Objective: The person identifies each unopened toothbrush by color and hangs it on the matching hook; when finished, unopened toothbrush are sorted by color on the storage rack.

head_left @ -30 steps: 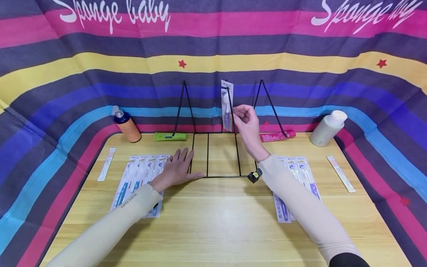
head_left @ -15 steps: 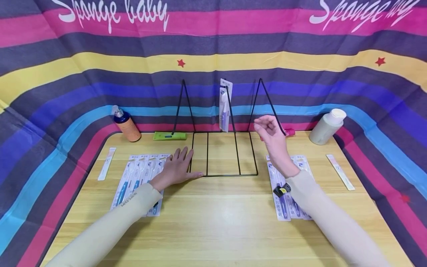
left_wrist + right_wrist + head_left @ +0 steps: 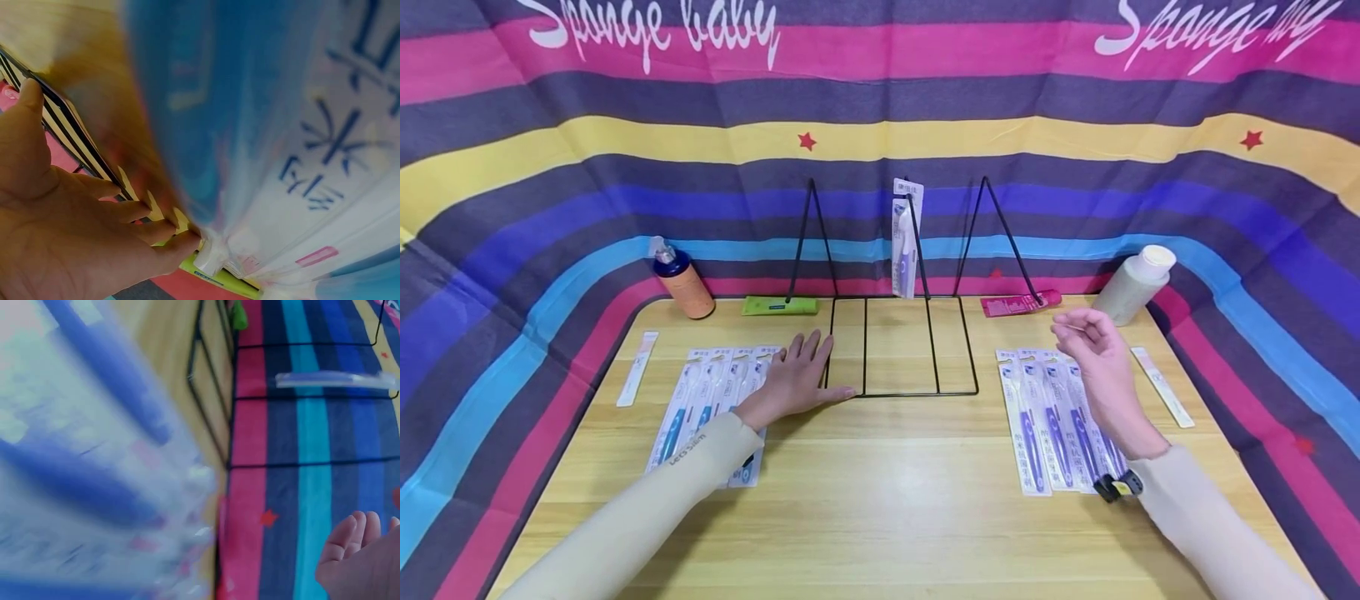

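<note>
My left hand (image 3: 793,375) lies with fingers spread at the left side of the black wire rack (image 3: 917,393), beside several packaged blue toothbrushes (image 3: 679,417). In the left wrist view its fingers (image 3: 94,187) reach towards the rack's wires. One packaged purple toothbrush (image 3: 905,258) hangs upright from the rack's middle hook. Over the right part of a row of packaged purple toothbrushes (image 3: 1028,433) hovers my right hand (image 3: 1105,379), its fingers loosely bent and holding nothing. The right wrist view has this hand (image 3: 369,562) low at the right, apart from the rack.
A green tube (image 3: 780,306) and a pink tube (image 3: 1021,304) lie behind the rack's sides. An orange pump bottle (image 3: 685,283) stands back left, a grey white-capped bottle (image 3: 1131,287) back right. Slim sachets (image 3: 638,369) lie at both outer sides. Striped cloth (image 3: 880,100) encloses the table.
My right hand has left the hanging toothbrush pack and moved right and towards me, over the purple packs. The left hand has stayed in place.
</note>
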A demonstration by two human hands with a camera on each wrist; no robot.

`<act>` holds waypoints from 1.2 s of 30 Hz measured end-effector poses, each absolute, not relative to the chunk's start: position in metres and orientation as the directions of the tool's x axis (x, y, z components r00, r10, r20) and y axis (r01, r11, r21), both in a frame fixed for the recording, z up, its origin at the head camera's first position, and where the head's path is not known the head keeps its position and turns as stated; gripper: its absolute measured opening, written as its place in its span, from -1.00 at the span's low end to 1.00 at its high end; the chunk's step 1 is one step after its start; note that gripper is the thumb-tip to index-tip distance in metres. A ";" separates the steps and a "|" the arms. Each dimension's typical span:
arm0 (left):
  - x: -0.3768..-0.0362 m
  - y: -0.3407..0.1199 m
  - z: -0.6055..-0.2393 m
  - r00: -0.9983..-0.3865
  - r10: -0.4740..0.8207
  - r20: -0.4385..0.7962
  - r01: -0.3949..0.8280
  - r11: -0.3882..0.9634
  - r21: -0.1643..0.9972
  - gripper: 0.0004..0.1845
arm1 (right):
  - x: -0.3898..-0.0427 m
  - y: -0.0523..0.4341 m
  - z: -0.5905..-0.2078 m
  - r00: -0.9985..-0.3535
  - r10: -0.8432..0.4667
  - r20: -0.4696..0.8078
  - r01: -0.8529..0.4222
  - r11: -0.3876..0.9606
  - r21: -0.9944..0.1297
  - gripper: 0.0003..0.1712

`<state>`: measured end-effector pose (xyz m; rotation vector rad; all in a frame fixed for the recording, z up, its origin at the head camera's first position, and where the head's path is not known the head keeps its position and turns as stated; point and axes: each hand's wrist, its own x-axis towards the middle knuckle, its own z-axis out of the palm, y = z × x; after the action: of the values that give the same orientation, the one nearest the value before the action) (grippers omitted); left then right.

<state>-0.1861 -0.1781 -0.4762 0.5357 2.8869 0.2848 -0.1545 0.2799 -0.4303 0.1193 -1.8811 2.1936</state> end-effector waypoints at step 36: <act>-0.186 -0.180 -0.477 -0.914 0.376 -0.151 0.331 0.908 0.258 0.19 | -0.076 0.381 -0.470 -0.968 0.118 -0.220 0.229 0.766 -0.600 -0.24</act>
<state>-0.1856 -0.1796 -0.4772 0.5377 2.8738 0.3375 -0.0758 0.3807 -0.4698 -0.3078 -3.1102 1.0937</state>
